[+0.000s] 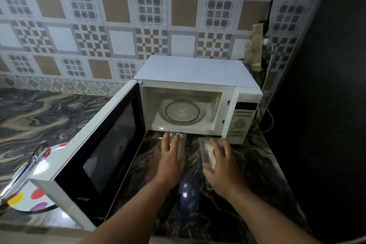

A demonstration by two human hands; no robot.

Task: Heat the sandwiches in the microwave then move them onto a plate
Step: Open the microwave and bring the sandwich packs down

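Left hand (170, 159): grasped a clear-wrapped sandwich pack (181, 145) on the dark marbled worktop (255, 166).
Right hand (222, 164): grasped a second wrapped sandwich (208, 151).
White microwave (195, 95): door open, at the worktop's back edge.

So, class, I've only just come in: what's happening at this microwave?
A person stands at a white microwave whose door is swung wide open, with the glass turntable bare. On the dark marbled counter just in front, the left hand rests on one wrapped sandwich and the right hand on the other sandwich. Neither is inside yet. A spotted plate with metal tongs across it waits beyond the door.
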